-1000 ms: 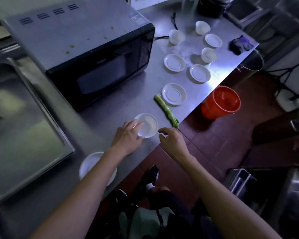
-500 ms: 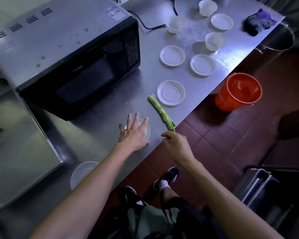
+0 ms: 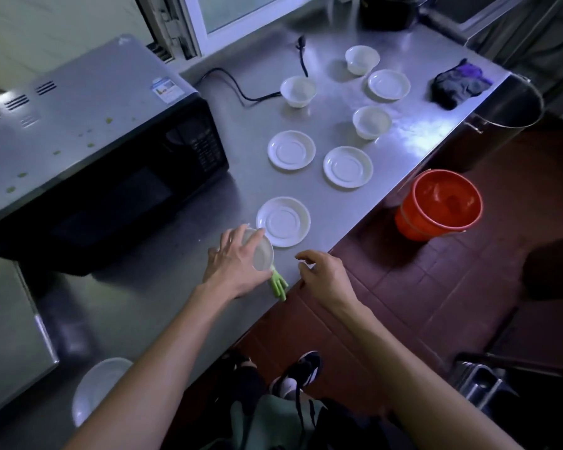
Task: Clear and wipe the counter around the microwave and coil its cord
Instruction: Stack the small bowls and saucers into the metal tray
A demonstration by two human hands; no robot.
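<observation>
The microwave stands at the left of the steel counter, with green specks on its top. Its black cord trails loose behind it to a plug lying on the counter. My left hand grips a small white bowl by its rim, tilted, just above a green vegetable stalk near the front edge. My right hand hovers at the counter edge beside the stalk, fingers loosely curled and holding nothing. A white saucer lies right behind the bowl.
More saucers and white cups are spread over the right of the counter, with a dark cloth at the far corner. A red bucket and a steel pot stand on the floor. Another white bowl sits near left.
My left hand went from lying flat over the small bowl to gripping it and carrying it right, over the stalk. My right hand stays by the counter edge.
</observation>
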